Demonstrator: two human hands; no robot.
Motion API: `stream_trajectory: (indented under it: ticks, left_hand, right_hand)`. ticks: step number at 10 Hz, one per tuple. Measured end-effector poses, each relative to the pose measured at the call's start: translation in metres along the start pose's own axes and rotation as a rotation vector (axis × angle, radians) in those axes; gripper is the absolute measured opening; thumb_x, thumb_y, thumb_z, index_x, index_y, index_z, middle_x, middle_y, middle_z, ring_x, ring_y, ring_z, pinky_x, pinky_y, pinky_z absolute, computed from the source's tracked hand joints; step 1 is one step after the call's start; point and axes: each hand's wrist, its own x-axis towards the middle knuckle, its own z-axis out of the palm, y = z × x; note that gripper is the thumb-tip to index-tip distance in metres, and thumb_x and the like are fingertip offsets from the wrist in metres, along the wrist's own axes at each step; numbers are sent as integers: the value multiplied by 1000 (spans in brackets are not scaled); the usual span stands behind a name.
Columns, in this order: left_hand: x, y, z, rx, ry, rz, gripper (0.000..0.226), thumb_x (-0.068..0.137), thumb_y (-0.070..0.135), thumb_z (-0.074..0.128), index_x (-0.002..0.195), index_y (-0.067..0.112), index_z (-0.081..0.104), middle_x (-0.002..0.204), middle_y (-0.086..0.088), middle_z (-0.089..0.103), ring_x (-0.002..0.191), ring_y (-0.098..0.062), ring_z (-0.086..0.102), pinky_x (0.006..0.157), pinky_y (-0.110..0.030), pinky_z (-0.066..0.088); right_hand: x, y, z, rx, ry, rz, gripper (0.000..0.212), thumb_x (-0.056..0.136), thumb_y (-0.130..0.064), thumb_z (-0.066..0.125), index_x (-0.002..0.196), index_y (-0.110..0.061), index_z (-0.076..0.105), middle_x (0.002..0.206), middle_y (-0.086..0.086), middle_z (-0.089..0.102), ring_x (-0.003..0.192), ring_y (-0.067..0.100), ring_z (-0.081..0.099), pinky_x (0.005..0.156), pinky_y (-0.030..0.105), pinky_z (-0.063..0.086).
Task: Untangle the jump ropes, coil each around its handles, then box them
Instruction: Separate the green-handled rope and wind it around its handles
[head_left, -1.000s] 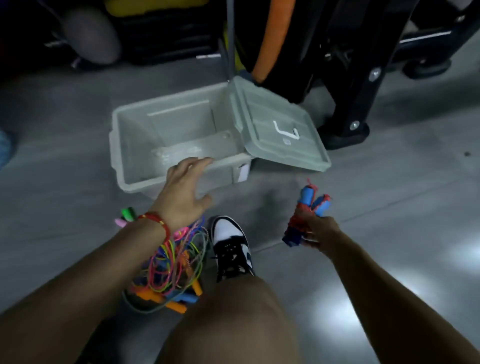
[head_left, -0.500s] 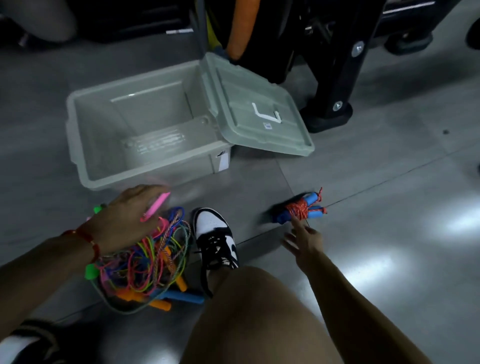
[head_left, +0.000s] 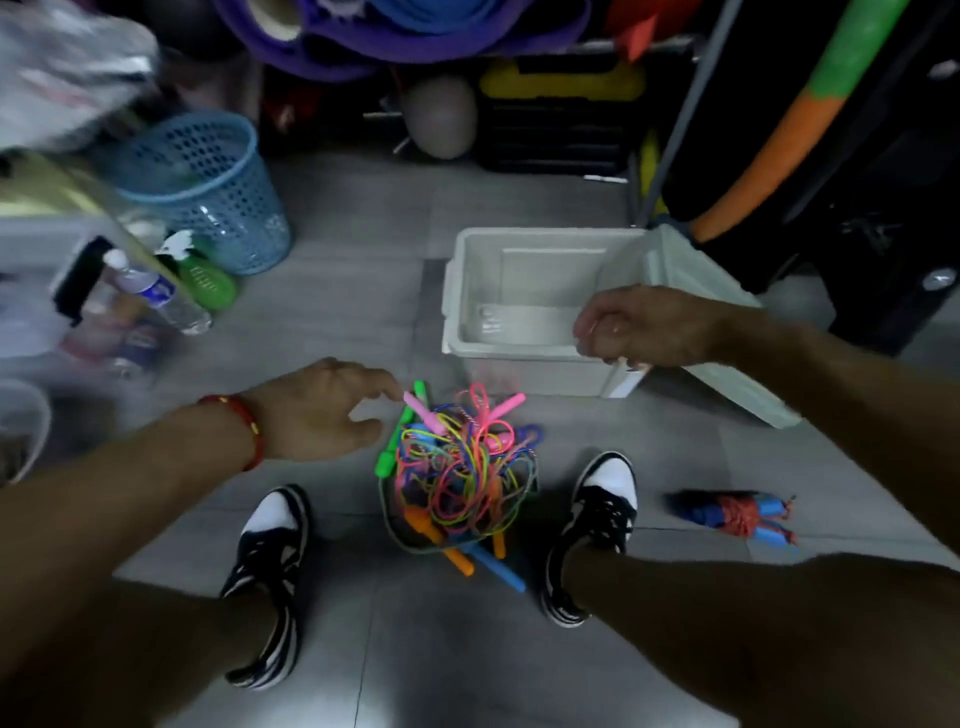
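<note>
A tangle of neon jump ropes with pink, green, orange and blue handles lies on the floor between my feet. My left hand hovers just left of it, fingers relaxed, a fingertip near a pink handle. One coiled rope, blue handles wrapped in red cord, lies on the floor at the right, outside my right shoe. The pale green box stands open and empty behind the tangle, its lid hanging to the right. My right hand is raised over the box's front rim, fingers curled, with nothing seen in it.
My two black-and-white shoes flank the tangle. A blue mesh basket, a water bottle and a green bottle crowd the left. Black equipment and an orange-green foam tube stand behind the box at the right.
My right hand left the coiled blue-handled rope on the floor and rose over the box. My left hand came off the tangle to its left side. The view swung left.
</note>
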Motion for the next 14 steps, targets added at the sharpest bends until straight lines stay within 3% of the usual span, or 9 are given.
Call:
stream_trajectory:
  ticks: [1,3,5,7,8,9,10,12,14]
  left_hand:
    - [-13,-12,25,-26,-59,-85,62,90,51,52,148,35,37,142,-3,51,132,-26,41,104,-25,32]
    - [-16,-33,44,-18,-113,-79,71,73,59,48,142,42,42,136,-1,54,133,-25,41,110,-37,38]
    - [-5,-77,43,-62,-239,-183,51,99,39,54,148,33,39,144,-3,48,137,-24,36,94,-20,27]
    - [-11,-113,40,-147,-209,-281,55,97,42,53,148,44,33,148,-2,43,138,-25,31,106,-34,35]
    - [-12,-120,43,-180,-231,-306,57,98,43,52,150,45,29,151,-1,39,141,-25,26,111,-39,34]
    - [-13,-123,45,-196,-252,-317,58,98,43,51,151,45,27,151,2,39,141,-23,26,114,-44,34]
    - [-12,-123,44,-191,-236,-310,59,96,45,51,150,47,28,153,4,37,142,-23,25,114,-50,33]
    - [-11,-115,30,-198,-198,-265,56,98,44,52,150,41,32,150,0,42,141,-26,27,114,-43,33]
    - [-3,-105,27,-244,-112,-241,56,98,39,53,151,35,34,150,-6,44,139,-30,33,108,-32,34]
  right_hand:
    - [43,-25,38,-526,-139,-69,28,91,-39,68,113,-23,64,100,-6,65,98,17,60,83,25,42]
    - [113,11,190,-523,-243,-52,29,92,-30,65,116,-13,65,116,13,66,110,33,61,94,34,48]
    - [111,36,329,-594,120,-57,50,87,-49,42,108,-14,72,111,13,68,110,41,62,87,50,51]
    - [151,7,361,-716,422,-174,11,89,-18,53,87,-13,62,89,12,62,85,34,59,75,46,44]
    - [186,2,379,-831,126,-333,36,88,-22,38,109,-24,67,127,5,64,117,33,59,95,50,43]
    - [212,-2,393,-1069,-68,-232,40,89,-24,32,102,-27,70,113,0,67,121,28,56,110,55,25]
    - [231,-5,396,-983,-174,-141,11,77,-33,70,72,-24,72,76,-4,64,91,22,62,102,46,30]
    - [221,-31,346,-852,-267,-115,36,105,-16,44,134,1,56,145,19,48,139,29,37,114,24,20]
    - [209,-26,319,-1009,-295,-105,43,105,-27,38,148,-27,42,159,17,25,149,32,20,122,51,7]
